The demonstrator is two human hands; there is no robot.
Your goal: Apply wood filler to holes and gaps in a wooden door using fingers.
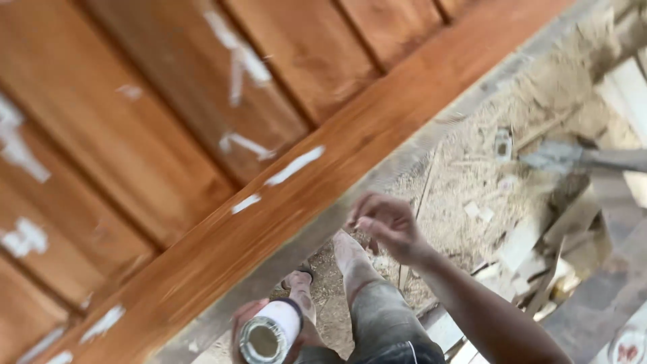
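A large reddish-brown wooden door panel (pixel 202 155) fills the upper left, with several white filler patches (pixel 294 165) smeared along its frame and boards. My left hand (pixel 244 327) is at the bottom, wrapped around a small open white can (pixel 268 335) whose mouth faces the camera. My right hand (pixel 387 226) hovers just off the door's lower edge, fingers pinched together, possibly with a bit of white filler on them; the blur hides what it holds. My legs and a sandalled foot (pixel 300 276) show below.
The ground (pixel 485 175) is covered in sawdust and shavings. Wood offcuts and planks (pixel 532 256) lie at the right. A grey tool-like object (pixel 573 156) rests at the right edge.
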